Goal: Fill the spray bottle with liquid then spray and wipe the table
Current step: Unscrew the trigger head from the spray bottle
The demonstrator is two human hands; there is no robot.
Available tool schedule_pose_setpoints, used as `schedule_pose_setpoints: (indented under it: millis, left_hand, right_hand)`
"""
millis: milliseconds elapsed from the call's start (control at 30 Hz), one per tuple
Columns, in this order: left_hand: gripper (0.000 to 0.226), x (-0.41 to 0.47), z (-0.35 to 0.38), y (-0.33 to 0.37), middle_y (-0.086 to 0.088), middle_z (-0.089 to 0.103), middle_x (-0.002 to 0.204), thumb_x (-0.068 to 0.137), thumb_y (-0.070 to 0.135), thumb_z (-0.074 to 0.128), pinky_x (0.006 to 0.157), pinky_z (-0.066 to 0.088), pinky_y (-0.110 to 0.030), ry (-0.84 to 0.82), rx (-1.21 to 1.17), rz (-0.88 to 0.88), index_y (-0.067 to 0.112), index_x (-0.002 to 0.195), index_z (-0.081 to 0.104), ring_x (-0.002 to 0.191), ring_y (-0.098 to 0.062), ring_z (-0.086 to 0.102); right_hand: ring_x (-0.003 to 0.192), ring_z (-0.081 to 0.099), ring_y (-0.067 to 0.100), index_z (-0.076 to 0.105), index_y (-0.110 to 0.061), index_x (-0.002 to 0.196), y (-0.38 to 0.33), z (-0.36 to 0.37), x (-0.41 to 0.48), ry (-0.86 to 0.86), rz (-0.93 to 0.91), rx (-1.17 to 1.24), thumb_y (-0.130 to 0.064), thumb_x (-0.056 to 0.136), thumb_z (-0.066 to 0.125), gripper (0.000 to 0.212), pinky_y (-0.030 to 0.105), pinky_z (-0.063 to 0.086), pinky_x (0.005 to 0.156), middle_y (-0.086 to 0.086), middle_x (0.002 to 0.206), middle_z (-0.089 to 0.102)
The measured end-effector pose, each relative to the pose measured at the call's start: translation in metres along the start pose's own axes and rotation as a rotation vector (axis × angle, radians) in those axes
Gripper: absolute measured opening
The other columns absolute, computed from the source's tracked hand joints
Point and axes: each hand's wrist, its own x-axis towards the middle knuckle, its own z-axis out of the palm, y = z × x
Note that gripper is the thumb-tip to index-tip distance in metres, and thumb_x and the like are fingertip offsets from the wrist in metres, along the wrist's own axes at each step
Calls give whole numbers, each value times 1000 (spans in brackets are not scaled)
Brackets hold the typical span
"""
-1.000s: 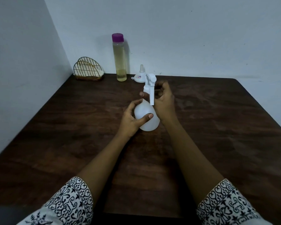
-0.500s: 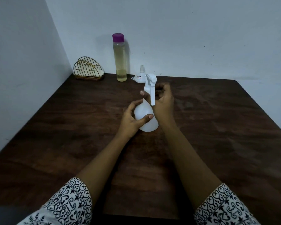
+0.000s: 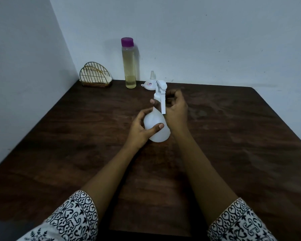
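A white translucent spray bottle [image 3: 155, 126] stands upright in the middle of the dark wooden table [image 3: 233, 145]. My left hand [image 3: 140, 130] grips its round body, thumb across the front. My right hand [image 3: 175, 108] curls around the neck just under the white trigger head [image 3: 161, 87]. A tall clear bottle [image 3: 129, 66] with a purple cap and yellowish liquid stands at the back by the wall. Beside it a small white funnel [image 3: 150, 82] rests upside down on the table.
A gold wire holder [image 3: 95, 76] with white cloth or napkins inside sits in the back left corner. Walls close the table at the left and back. The table's right edge runs diagonally at the far right.
The hands and the spray bottle stay almost where they were. My right hand's fingers have shifted slightly around the neck of the bottle.
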Motion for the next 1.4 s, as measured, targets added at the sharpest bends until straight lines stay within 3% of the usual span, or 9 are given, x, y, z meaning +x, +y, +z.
schedule_pose_setpoints:
  millis: [100, 167, 233, 467, 567, 733, 933, 1167, 1400]
  left_hand:
    - [57, -1, 0, 2, 1, 61, 121, 63, 45, 77, 85, 56, -39, -13, -20, 4, 36, 115, 53, 107, -14, 62]
    - [55, -2, 1, 4, 4, 62, 119, 63, 45, 77, 85, 56, -39, -14, -19, 0, 40, 112, 53, 106, -13, 62]
    - [54, -3, 0, 4, 2, 60, 121, 62, 46, 77, 86, 56, -41, -2, -11, -12, 44, 110, 53, 108, -16, 61]
    - [54, -3, 0, 5, 7, 60, 118, 62, 45, 76, 83, 55, -34, -6, -28, -9, 44, 109, 52, 107, -12, 60]
    - [55, -2, -1, 5, 6, 61, 118, 64, 42, 78, 83, 56, -35, -17, -41, -11, 39, 113, 53, 106, -11, 61]
    - [57, -3, 0, 7, 5, 62, 119, 66, 39, 80, 83, 56, -33, -12, -45, -10, 32, 116, 54, 105, -11, 62]
    - [57, -4, 0, 10, 7, 59, 120, 66, 37, 79, 82, 56, -31, -27, -28, -36, 34, 116, 52, 106, -11, 59]
    - [55, -3, -5, 21, 4, 56, 123, 73, 27, 79, 86, 56, -37, -77, 29, -82, 30, 119, 48, 109, -14, 57]
    - [59, -1, -6, 28, 3, 55, 125, 73, 30, 79, 89, 54, -36, -105, 103, -99, 26, 123, 48, 111, -16, 55]
  right_hand:
    - [91, 68, 16, 62, -19, 99, 3, -10, 0, -128, 52, 109, -18, 82, 72, 19, 30, 56, 78, 0, 96, 69]
    - [96, 66, 15, 61, -13, 111, 3, -17, 2, -247, 57, 120, -13, 85, 67, 27, 28, 54, 82, 1, 103, 67]
    - [102, 64, 14, 56, -21, 115, 2, -19, 5, -291, 34, 86, -14, 80, 73, 39, 27, 55, 85, 2, 112, 65]
    - [86, 64, 9, 53, -24, 92, -8, -4, 3, -39, -69, -131, -28, 68, 83, 39, 16, 52, 69, -5, 95, 65]
    - [88, 65, 6, 62, -24, 96, -13, -9, 5, -105, -28, -86, -26, 73, 79, 28, 21, 54, 75, -7, 93, 68]
    - [98, 66, 11, 67, -17, 110, -25, -20, 18, -242, -12, -41, -20, 76, 77, 35, 33, 57, 84, -2, 102, 70]
    - [88, 70, 14, 63, -18, 109, -55, -27, 36, -341, -17, -46, -14, 78, 75, 34, 28, 56, 80, -2, 92, 71]
    - [84, 70, 22, 58, -14, 99, -102, -32, 56, -317, 10, 188, -2, 79, 70, 26, 37, 58, 80, 5, 83, 70]
    - [68, 68, 16, 53, -4, 103, -140, -33, 78, -154, 56, 339, 2, 82, 67, 26, 30, 59, 75, 10, 84, 67]
